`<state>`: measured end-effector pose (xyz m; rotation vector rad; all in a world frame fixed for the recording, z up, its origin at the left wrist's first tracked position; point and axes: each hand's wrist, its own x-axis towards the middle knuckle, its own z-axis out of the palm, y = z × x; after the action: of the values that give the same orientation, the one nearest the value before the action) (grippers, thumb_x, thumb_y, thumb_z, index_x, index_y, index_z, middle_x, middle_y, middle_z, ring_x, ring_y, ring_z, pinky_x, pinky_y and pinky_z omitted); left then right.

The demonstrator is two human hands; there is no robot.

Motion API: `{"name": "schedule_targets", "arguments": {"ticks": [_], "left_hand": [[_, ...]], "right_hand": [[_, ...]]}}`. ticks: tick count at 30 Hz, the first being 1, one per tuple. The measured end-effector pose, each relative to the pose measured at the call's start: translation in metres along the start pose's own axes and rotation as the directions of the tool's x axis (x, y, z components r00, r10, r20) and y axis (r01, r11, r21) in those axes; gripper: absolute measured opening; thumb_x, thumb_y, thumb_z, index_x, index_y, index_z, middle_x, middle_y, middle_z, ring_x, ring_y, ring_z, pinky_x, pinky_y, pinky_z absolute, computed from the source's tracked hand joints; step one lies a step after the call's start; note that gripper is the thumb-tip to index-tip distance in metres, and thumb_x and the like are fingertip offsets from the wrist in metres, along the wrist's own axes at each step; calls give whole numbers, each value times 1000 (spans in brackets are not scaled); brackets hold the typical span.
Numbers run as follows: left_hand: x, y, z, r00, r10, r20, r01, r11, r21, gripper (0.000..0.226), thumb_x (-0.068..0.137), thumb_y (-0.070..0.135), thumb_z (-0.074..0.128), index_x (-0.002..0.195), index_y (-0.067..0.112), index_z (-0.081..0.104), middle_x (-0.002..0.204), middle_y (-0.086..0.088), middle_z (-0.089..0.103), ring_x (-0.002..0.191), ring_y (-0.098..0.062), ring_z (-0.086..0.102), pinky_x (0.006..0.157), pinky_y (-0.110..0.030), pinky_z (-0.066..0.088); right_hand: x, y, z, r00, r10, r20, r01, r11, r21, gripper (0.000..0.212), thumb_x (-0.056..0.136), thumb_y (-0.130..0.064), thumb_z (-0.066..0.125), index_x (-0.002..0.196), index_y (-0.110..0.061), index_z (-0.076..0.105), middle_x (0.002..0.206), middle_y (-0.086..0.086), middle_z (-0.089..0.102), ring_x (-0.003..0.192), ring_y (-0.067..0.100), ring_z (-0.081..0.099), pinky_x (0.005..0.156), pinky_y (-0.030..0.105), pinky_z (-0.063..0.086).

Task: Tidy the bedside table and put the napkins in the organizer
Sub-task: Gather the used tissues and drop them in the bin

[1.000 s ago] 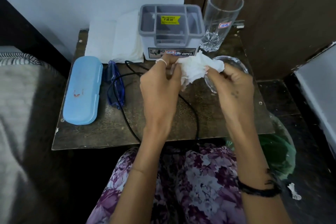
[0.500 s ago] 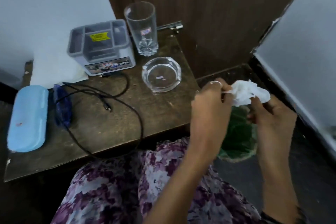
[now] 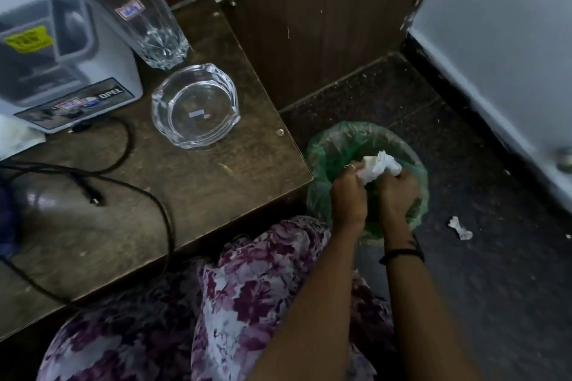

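A crumpled white napkin point(image 3: 379, 167) is pinched between my left hand point(image 3: 348, 195) and my right hand point(image 3: 397, 195). Both hands hover low over the mouth of a bin lined with a green plastic bag point(image 3: 325, 158) on the floor, right of the bedside table point(image 3: 216, 189). The grey organizer point(image 3: 71, 71) with a yellow sticker stands at the table's back left. A corner of the white napkin stack point(image 3: 15, 139) shows at the left edge beside it.
A tall drinking glass point(image 3: 133, 15) and a glass ashtray point(image 3: 195, 105) stand right of the organizer. A black cable point(image 3: 130, 189) loops across the table. A scrap of white paper point(image 3: 461, 227) lies on the dark floor. A dark wooden panel rises behind.
Both hands carried the crumpled napkin from above the table to the right and down over the green-lined bin. My view followed them to the right and moved closer.
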<state>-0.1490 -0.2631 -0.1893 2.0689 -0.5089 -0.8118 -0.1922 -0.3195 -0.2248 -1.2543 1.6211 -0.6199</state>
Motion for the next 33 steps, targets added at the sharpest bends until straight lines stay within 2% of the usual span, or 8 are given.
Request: {"name": "schedule_targets", "arguments": {"ticks": [2,5,10,14,17,20,28,33], "left_hand": [[13,-15,1,984,10,176,-21,998,61,67,87,-12,39,144,22,29,151,-13,30,130,-29,42,91,-29,45],[24,-26,3,960,-42,277,-11,983,186,84,88,-15,38,147,32,2,158,-10,-2,122,-35,47,54,-21,40],[26,-14,9,972,-125,197,84,975,204,51,88,-5,44,135,16,43,137,-12,48,121,-28,49,92,-37,45],[15,9,1,988,-80,131,58,985,164,34,90,0,41,114,15,61,115,-8,65,105,-25,60,86,-38,51],[1,44,-17,998,39,44,-39,999,15,30,90,0,41,107,10,63,107,-8,68,94,-18,62,81,-25,51],[-23,80,-48,981,173,-82,-180,980,-81,25,91,0,42,102,7,64,92,-5,65,74,-2,54,65,3,35],[-83,104,-158,867,252,-429,-378,895,-238,23,86,-3,50,94,13,64,93,-1,67,88,-9,63,83,-24,52],[-116,104,-216,825,248,-507,-433,855,-286,28,85,-5,51,89,20,64,90,2,69,84,-3,64,81,-20,52]], "right_hand": [[12,16,3,992,93,86,-83,990,-116,27,80,-30,59,94,-7,64,89,13,69,79,29,65,74,43,55],[22,30,-1,974,153,168,-116,970,-214,25,85,-20,58,109,-13,58,104,15,67,87,36,66,81,50,55],[20,17,-10,990,112,81,-90,968,-234,20,90,-16,50,102,-9,64,94,13,68,80,32,66,78,50,55],[1,-6,-14,999,21,49,-13,990,-143,18,89,-15,48,87,-15,65,81,6,68,71,26,63,72,45,55],[-22,-36,-18,995,-71,65,72,997,-12,24,90,-11,47,96,-5,70,85,12,69,70,19,60,62,29,48],[-52,-76,-21,990,-111,92,87,970,227,24,89,-8,47,97,-4,70,91,16,70,79,22,65,67,31,50],[-158,-162,-7,904,-349,247,193,849,492,20,89,-2,48,97,4,66,93,20,70,87,27,68,76,34,56],[-219,-184,6,812,-438,384,161,802,575,19,93,-5,47,96,1,65,88,14,71,78,17,67,67,24,53]]}}
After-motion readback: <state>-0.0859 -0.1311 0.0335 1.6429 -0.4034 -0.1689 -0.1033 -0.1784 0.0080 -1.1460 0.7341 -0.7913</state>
